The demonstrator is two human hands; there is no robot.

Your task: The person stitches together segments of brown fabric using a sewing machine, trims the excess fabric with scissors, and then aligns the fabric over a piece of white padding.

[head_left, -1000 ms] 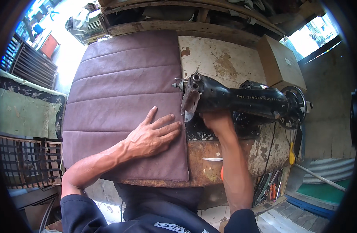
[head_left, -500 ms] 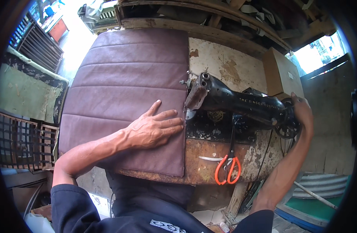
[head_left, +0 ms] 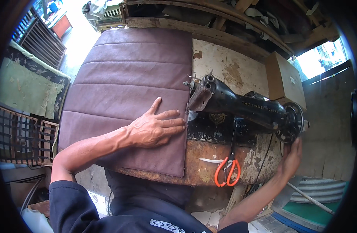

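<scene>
A maroon padded panel (head_left: 128,72) with several stitched cross seams lies over the left of the worktable. My left hand (head_left: 153,130) rests flat on it, fingers spread and tips near its right edge. That edge runs beneath the head of a black sewing machine (head_left: 244,104); the needle area is hidden. At the machine's right end is a spoked handwheel (head_left: 300,116). My right hand (head_left: 292,155) is at the wheel's lower rim, its fingers stretched up against it.
Orange-handled scissors (head_left: 227,174) lie by the table's front edge beside a white strip (head_left: 210,160). Behind the machine stands a cardboard box (head_left: 285,77). Wooden shelving (head_left: 209,27) spans the back. Slatted frames (head_left: 27,136) stand at the left.
My right hand has moved down from the handwheel's upper right side to its lower rim. My left hand stays flat on the panel, with almost no shift.
</scene>
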